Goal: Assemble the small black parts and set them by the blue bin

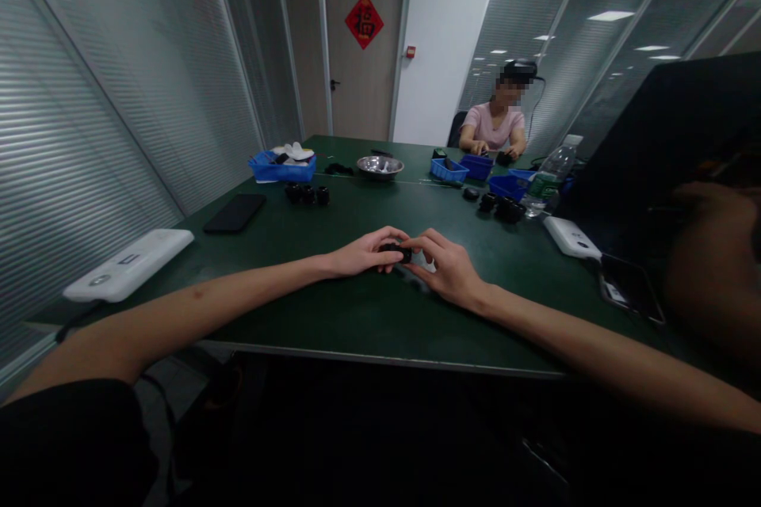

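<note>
A small black part (405, 253), its exact kind too small to tell, is between my two hands just above the green table (333, 317). My left hand (365, 252) is closed around its left side, thumb in front and fingers behind. The fingertips of my right hand (445, 265) touch its right end, with thumb and index finger bent toward it. My fingers hide much of the part. Several similar black parts (307, 194) stand in a row farther back on the left.
A black phone-like slab (235, 213) and white device (128, 265) lie left. A metal bowl (380, 167) and blue basket (284, 168) stand behind. To the right are a water bottle (550, 178), black parts (510, 210) and a white power bank (571, 238). A person (495, 123) sits across; another's arm (713, 269) is at right.
</note>
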